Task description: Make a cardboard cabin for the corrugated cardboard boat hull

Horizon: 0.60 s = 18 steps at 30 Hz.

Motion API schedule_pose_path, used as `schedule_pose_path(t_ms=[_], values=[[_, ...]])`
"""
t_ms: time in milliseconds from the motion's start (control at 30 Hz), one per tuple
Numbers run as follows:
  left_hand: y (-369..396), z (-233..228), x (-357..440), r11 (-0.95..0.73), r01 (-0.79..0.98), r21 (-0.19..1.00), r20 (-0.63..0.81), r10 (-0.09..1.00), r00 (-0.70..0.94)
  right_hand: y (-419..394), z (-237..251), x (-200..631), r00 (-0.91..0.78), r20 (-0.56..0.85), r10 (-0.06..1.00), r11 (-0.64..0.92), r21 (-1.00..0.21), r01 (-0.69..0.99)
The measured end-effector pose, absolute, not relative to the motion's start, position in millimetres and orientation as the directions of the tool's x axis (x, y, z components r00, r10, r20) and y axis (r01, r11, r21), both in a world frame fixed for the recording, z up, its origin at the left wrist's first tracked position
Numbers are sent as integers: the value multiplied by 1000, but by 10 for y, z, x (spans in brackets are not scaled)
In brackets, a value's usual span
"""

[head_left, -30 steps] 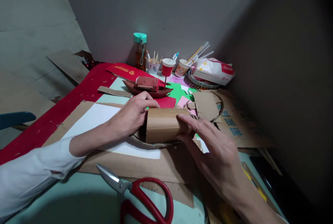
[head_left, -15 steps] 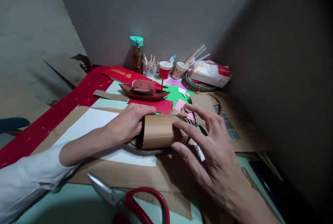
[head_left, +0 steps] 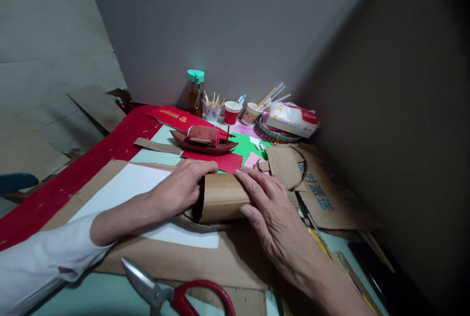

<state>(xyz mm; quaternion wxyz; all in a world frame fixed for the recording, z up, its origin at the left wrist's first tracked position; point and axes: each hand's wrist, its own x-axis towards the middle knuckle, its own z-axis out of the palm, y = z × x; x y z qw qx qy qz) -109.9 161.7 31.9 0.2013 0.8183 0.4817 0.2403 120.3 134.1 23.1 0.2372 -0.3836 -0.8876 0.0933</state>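
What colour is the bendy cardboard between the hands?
The curved cardboard is tan brown, seen best in the head view.

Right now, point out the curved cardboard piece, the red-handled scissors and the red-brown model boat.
Curved cardboard piece [head_left: 223,199], head view: its outer face.
Red-handled scissors [head_left: 157,295], head view: metal near the pivot.
Red-brown model boat [head_left: 203,134], head view: its arched cover.

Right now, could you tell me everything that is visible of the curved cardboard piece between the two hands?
The curved cardboard piece is smooth brown, with faint lengthwise lines. It arches like a short tunnel, its left end open and dark inside. It sits above a lower cardboard part with a corrugated edge; any joint is not visible. The left hand is at the open end; the right hand touches and hides the right end.
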Motion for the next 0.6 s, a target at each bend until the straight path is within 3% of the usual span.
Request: schedule_pose_path(t_ms=[433, 600], values=[[1663, 309, -1126, -473, 643, 602, 237, 875, 422, 1543, 428, 1187, -575, 280, 769, 633, -465, 619], [1628, 328, -1122, -480, 611, 630, 239, 868, 435, 1523, 484, 1394, -380, 366, 850, 527, -587, 614]])
